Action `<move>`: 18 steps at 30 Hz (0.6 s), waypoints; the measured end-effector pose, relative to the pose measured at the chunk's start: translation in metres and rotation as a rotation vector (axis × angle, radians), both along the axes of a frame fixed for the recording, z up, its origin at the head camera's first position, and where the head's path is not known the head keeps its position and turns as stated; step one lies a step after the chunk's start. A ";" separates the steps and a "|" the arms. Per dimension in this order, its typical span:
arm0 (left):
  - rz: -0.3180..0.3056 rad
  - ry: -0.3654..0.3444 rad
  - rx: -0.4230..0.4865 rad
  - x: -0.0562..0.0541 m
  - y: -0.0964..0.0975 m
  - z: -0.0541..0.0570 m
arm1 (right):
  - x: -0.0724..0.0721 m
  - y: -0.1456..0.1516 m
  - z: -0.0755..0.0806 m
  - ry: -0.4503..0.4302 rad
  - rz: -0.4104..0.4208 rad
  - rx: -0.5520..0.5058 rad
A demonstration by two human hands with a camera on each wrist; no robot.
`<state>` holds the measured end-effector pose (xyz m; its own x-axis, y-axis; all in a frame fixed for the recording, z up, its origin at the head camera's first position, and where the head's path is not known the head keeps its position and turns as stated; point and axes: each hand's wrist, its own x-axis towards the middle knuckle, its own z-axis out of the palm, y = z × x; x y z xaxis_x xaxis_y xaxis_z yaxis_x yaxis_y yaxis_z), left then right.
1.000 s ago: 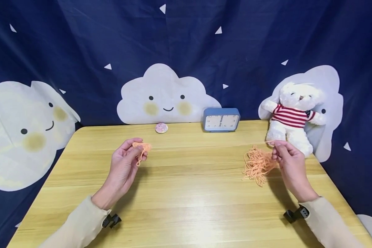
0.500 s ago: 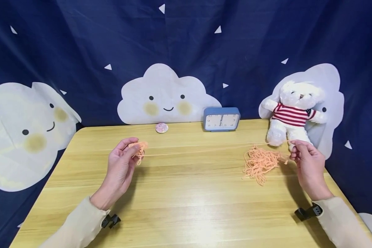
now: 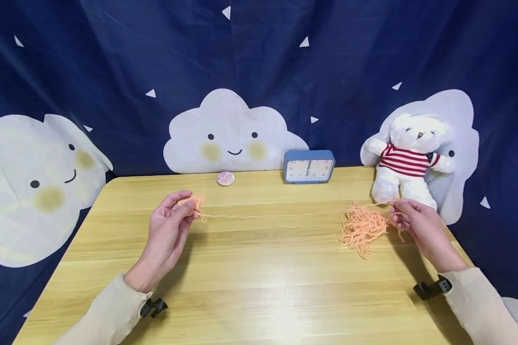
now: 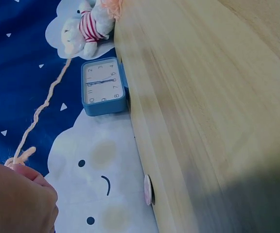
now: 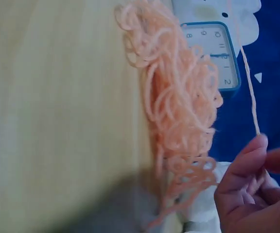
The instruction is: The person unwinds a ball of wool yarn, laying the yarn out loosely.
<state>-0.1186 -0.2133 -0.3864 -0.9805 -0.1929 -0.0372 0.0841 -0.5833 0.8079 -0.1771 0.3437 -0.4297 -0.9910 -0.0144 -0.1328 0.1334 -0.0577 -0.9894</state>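
Between thumb and fingers, my left hand pinches a small bundle of peach yarn above the left part of the table. A single strand runs from that bundle across to my right hand, whose thumb and forefinger pinch it. Beside the right hand, a loose tangled heap of the same yarn lies on the table. In the right wrist view the strand rises from the fingertips, with the yarn heap to their left. The left wrist view shows the strand leading away from the left fingertips.
A blue clock stands at the table's back edge. To its left lies a round pink disc. A white teddy bear in a striped shirt sits at the back right, behind the right hand. A blue cloud-print curtain hangs behind the wooden table.
My right hand moved outward to the right, drawing the strand along, then came slightly back left. The strand now sags and looks wavier near the left hand, which shifted slightly left.
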 end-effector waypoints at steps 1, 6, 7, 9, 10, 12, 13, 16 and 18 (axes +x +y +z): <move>-0.008 -0.001 -0.006 0.000 0.000 0.000 | -0.001 -0.001 0.001 0.000 0.014 0.067; -0.049 0.001 -0.037 0.001 0.000 0.002 | -0.005 -0.010 0.007 -0.002 0.022 0.336; -0.056 0.002 -0.041 0.001 0.001 0.002 | -0.005 -0.013 0.007 0.006 0.003 0.357; -0.065 0.000 -0.053 0.001 0.002 0.003 | -0.004 -0.021 0.008 0.030 -0.049 0.376; -0.071 -0.001 -0.060 0.001 0.003 0.004 | -0.003 -0.025 0.009 0.045 -0.079 0.378; -0.083 -0.006 -0.072 0.001 0.004 0.004 | 0.000 -0.036 0.010 0.072 -0.124 0.371; -0.088 -0.009 -0.078 0.001 0.005 0.005 | 0.001 -0.043 0.011 0.083 -0.137 0.364; -0.100 -0.017 -0.088 0.001 0.007 0.005 | 0.006 -0.068 0.013 0.107 -0.115 0.343; -0.106 -0.020 -0.090 0.000 0.008 0.005 | 0.010 -0.088 0.013 0.106 -0.049 0.339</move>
